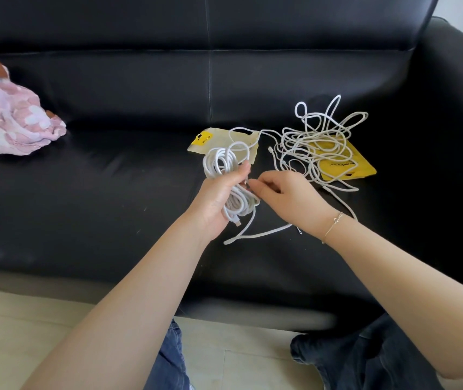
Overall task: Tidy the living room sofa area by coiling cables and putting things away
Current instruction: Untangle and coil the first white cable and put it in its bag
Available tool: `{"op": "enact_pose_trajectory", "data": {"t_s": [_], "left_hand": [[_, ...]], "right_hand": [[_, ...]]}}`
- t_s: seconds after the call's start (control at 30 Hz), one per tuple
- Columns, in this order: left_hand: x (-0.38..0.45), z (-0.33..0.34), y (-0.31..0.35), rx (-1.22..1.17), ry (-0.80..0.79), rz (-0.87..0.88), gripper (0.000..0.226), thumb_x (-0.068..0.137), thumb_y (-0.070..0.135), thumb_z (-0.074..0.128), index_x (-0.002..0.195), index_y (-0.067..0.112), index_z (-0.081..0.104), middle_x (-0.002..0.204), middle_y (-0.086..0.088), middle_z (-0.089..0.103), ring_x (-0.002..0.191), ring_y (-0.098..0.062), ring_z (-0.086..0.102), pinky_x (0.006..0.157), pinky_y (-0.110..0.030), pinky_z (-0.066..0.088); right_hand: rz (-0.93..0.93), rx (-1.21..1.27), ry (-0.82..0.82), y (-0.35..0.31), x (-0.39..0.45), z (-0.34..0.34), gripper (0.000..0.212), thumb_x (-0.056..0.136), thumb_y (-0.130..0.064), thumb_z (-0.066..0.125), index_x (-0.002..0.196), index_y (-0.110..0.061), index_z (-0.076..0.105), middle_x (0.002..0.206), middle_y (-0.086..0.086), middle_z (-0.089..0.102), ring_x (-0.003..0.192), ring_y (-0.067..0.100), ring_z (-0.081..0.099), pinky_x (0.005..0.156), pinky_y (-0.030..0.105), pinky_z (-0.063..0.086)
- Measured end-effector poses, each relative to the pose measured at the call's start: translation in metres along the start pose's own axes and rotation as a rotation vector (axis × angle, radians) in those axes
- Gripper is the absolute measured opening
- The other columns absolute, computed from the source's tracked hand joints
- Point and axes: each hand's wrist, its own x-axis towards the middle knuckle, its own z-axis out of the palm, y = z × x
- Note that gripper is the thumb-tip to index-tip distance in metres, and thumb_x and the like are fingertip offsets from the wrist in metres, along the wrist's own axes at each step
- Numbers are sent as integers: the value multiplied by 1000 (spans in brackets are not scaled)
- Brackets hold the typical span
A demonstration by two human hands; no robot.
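The person is partway through coiling the first cable. The left hand [219,202] grips a thick white cable coil [226,178], gathered into long loops, just above the seat of the black leather sofa [98,178]. The right hand [283,197], just beside the coil, pinches something small at its waist, apparently the cable's free end or plug, though that detail is too small to tell. A loose tail of cable [255,235] trails onto the seat below the coil.

Behind the coil lies a pale plastic pouch with a yellow label [199,142]. To the coil's right sits a tangled heap of thin white cable [314,142] over a flat yellow packet [356,167].

Judging from this, the next move calls for wrapping or tucking the tail to lock the loops, while the left hand's grip stops them springing apart.
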Motion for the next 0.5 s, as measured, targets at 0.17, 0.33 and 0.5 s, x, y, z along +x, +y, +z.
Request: {"op": "enact_pose_trajectory", "data": {"t_s": [0.17,0.33,0.5], "left_hand": [[4,-10,11,-207,13,-39,28,96,37,60,88,10,61,76,-3,65,70,-14,69,74,-33,60],[4,-15,16,-436,-58,-10,17,90,26,66,96,11,62,81,-1,61,85,-14,66,89,-37,58],[6,-28,22,-524,107,19,9,91,20,69,92,12,64,71,1,59,65,-8,59,81,-29,55]], "right_hand": [[199,225,-55,-5,3,-9,40,97,-29,53,64,-7,56,48,-6,39,43,7,38,56,33,50],[372,704,-234,-8,3,-23,40,97,-15,47,59,-13,35,57,5,22,52,20,21,70,39,54],[346,848,-282,9,5,-36,24,92,-20,47,70,-11,46,56,-2,23,50,14,13,46,26,15]]}}
